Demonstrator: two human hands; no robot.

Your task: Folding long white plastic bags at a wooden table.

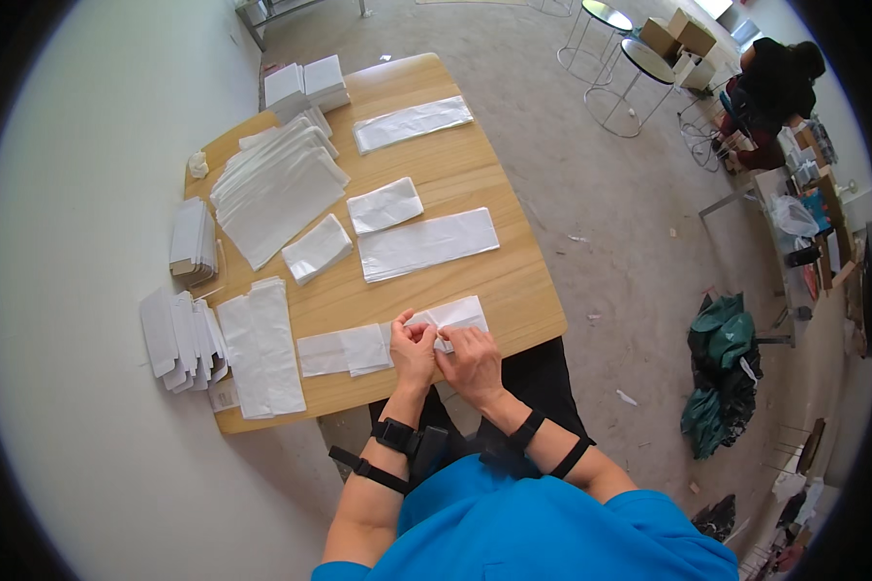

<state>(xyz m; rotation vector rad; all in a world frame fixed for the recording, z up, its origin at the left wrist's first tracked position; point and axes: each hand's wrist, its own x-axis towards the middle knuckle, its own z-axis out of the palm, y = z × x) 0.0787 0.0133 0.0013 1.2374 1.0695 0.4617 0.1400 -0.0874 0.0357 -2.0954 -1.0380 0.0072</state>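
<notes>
At the near edge of the wooden table point(520, 290), both hands meet over a thin white folded sheet point(468, 310). My left hand point(414, 352) is closed, thumb and fingers pinched at the sheet's left part. Beside it, my right hand point(473, 364) is closed too, its fingertips pressed on the sheet close to the left fingertips. The pinched part is mostly covered by my fingers. Just left of my left hand lies a flat white strip point(322, 355) with a shorter folded piece point(366, 349) over its right end. Whether the sheets are paper or plastic is unclear.
Farther back lie folded white stacks point(426, 244), a fanned pile of white sheets point(279, 189) and white boxes point(325, 81). Flat white cartons point(179, 334) stand along the left edge by the wall. Right, on the floor, are green bags point(722, 334); a person point(780, 92) bends near stools point(646, 61).
</notes>
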